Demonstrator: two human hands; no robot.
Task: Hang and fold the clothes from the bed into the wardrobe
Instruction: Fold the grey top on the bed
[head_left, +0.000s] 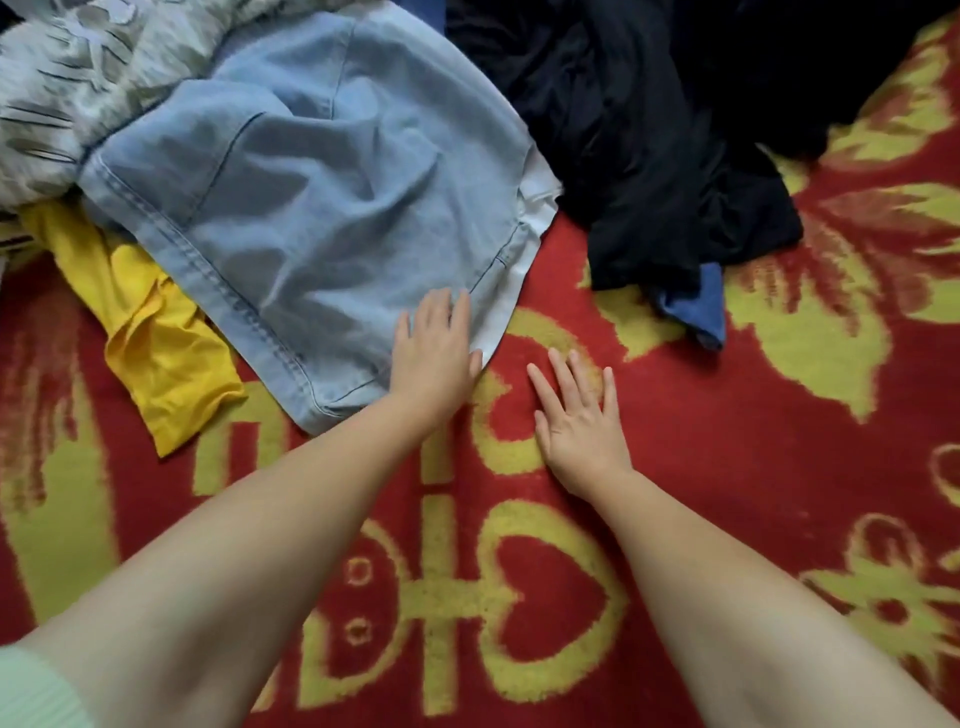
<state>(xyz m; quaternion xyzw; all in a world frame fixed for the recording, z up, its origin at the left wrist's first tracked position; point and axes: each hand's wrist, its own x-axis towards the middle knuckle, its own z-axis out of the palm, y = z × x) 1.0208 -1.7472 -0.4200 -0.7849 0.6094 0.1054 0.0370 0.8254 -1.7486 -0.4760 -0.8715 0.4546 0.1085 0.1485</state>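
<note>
Red and yellow patterned bed cover (727, 441), pale denim garment (311, 208), yellow garment (156, 338), black clothes (649, 130), right hand (576, 421) flat on it

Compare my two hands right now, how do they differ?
The left hand lies on the light blue denim garment at its corner; the right hand lies on the bare red and yellow blanket. Right fingers are spread, left closer together. Both look flat, gripping nothing.

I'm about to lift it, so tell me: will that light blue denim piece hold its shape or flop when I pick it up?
The denim garment lies in soft creases, so it will probably droop rather than stay flat. Its thick stitched hems suggest some heft. The left hand rests on one corner only; lifted there, the rest would likely drag across the yellow garment.
</note>
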